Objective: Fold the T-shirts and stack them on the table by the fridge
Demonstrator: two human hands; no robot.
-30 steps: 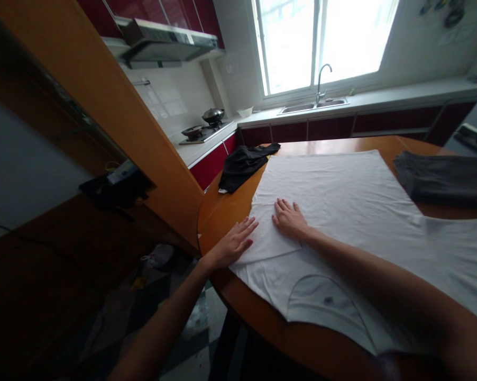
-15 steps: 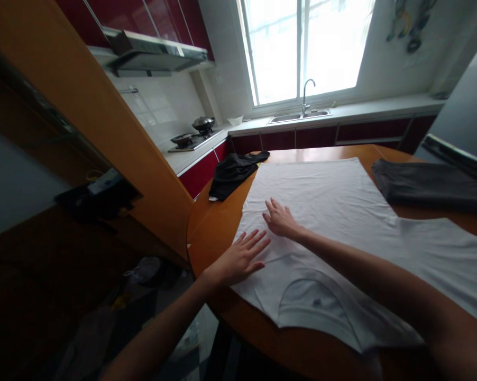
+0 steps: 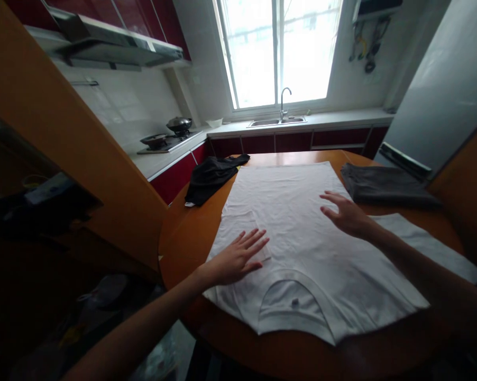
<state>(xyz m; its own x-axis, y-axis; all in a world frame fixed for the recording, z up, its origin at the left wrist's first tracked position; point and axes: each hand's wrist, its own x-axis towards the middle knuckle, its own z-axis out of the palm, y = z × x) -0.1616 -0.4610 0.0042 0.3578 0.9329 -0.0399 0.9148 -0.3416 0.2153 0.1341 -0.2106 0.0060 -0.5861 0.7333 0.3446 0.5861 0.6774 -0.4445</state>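
A white T-shirt (image 3: pixel 290 211) lies spread on the round wooden table, its neckline toward me. On the left, its sleeve is folded inward over the body. My left hand (image 3: pixel 240 258) rests flat on that folded sleeve with the fingers spread. Over the right side of the shirt is my right hand (image 3: pixel 344 212), fingers apart and holding nothing; whether it touches the cloth I cannot tell. The right sleeve stretches outward across the table, partly behind my right forearm.
Black clothing (image 3: pixel 214 174) lies at the table's far left, and a folded dark grey garment (image 3: pixel 387 185) at the right. The wooden table (image 3: pixel 179 233) has a curved edge. Beyond it are a stove with pans (image 3: pixel 179 125), a sink (image 3: pixel 276 122) and a fridge (image 3: pixel 432 90).
My right hand has moved from the shirt's left side, near my left hand, over to its right side. My left hand stays on the folded sleeve. The camera view has turned rightward.
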